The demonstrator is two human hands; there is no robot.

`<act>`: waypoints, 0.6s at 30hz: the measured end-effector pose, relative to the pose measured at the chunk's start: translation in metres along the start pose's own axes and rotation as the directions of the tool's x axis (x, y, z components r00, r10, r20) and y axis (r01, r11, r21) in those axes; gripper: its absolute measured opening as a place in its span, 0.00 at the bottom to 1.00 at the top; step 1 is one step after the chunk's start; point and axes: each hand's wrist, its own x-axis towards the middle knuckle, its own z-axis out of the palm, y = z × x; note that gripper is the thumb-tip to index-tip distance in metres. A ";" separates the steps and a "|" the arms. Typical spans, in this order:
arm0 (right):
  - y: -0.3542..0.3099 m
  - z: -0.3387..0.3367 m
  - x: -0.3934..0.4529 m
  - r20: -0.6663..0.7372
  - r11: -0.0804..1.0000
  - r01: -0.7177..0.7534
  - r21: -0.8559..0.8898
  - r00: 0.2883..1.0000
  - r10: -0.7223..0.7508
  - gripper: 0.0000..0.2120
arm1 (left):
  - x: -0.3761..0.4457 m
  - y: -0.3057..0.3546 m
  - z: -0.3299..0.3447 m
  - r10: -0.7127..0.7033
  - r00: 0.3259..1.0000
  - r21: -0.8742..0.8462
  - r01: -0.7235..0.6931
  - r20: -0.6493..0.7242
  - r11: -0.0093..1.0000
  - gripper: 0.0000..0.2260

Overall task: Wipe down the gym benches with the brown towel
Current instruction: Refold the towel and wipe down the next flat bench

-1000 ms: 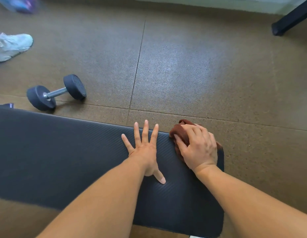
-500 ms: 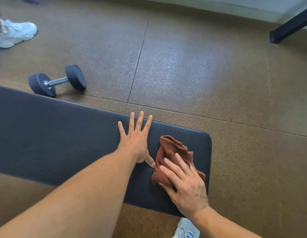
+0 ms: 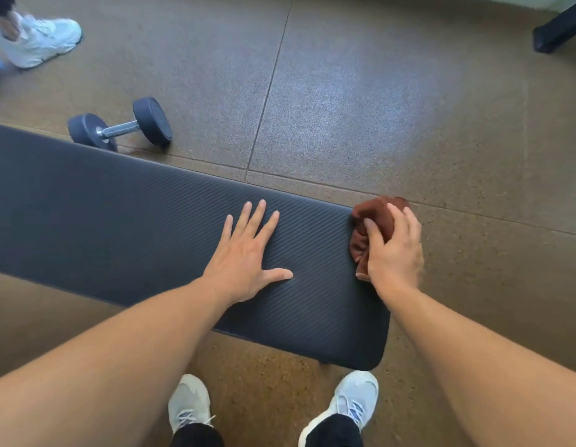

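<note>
A: What is being held in the right hand (image 3: 394, 253)?

B: The brown towel (image 3: 373, 227) is being gripped there, bunched into a wad, with the fingers (image 3: 375, 235) curled over it. It is being pressed against the right-hand end of the bench (image 3: 125, 221), at the far corner, and part of the cloth is hanging past the edge of the pad.

A: And the left hand (image 3: 244, 259)?

B: It is being laid flat on the dark ribbed pad, fingers straight and spread, thumb stretched out toward the towel. Nothing is being held in it. The two hands are being kept apart, with a strip of bare pad between them.

A: How is the bench lying in the view?

B: It is being seen from above, running from the left edge across to its rounded right-hand end. Two pale sneakers (image 3: 351, 404) are being shown below its near edge, on the brown speckled floor (image 3: 409, 124).

A: What else is being shown on the floor?

B: A dumbbell (image 3: 120, 127) with dark round heads and a metal handle is lying just beyond the far edge of the bench, toward the left. A white shoe (image 3: 38, 40) of another person is being shown at the top left corner, and a dark bar (image 3: 559, 29) is being cut off at the top right.
</note>
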 end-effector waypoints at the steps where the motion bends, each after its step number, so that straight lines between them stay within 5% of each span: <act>1: 0.004 -0.003 -0.019 -0.043 0.987 -0.130 0.093 0.990 0.134 0.27 | -0.014 -0.004 0.010 0.034 0.999 0.014 -0.033 -0.037 0.999 0.46; 4: 0.016 -0.008 -0.087 -0.075 0.904 -0.367 0.219 0.918 0.390 0.27 | -0.059 -0.005 0.044 0.031 0.989 0.013 -0.029 -0.144 0.999 0.39; 8: 0.037 -0.001 -0.156 -0.044 0.944 -0.303 0.134 0.949 0.311 0.29 | -0.103 0.006 0.076 -0.145 0.974 -0.122 0.125 -0.176 0.985 0.34; 11: 0.048 0.010 -0.159 0.082 0.968 0.220 -0.124 0.974 -0.211 0.25 | -0.121 -0.004 0.088 -0.107 0.979 -0.054 0.099 -0.171 0.994 0.33; 14: 0.022 0.027 -0.118 0.424 0.628 0.767 -0.133 0.617 -0.663 0.22 | -0.125 -0.016 0.085 -0.058 0.979 -0.026 0.054 -0.195 0.998 0.33; 16: -0.023 0.051 -0.075 0.467 0.553 0.824 -0.126 0.541 -0.699 0.25 | -0.127 -0.021 0.080 -0.163 0.955 -0.090 0.144 -0.248 0.985 0.32; 18: -0.085 0.083 -0.038 0.423 0.634 0.754 -0.172 0.638 -0.644 0.28 | -0.132 -0.028 0.077 -0.306 0.911 -0.171 0.267 -0.274 0.948 0.33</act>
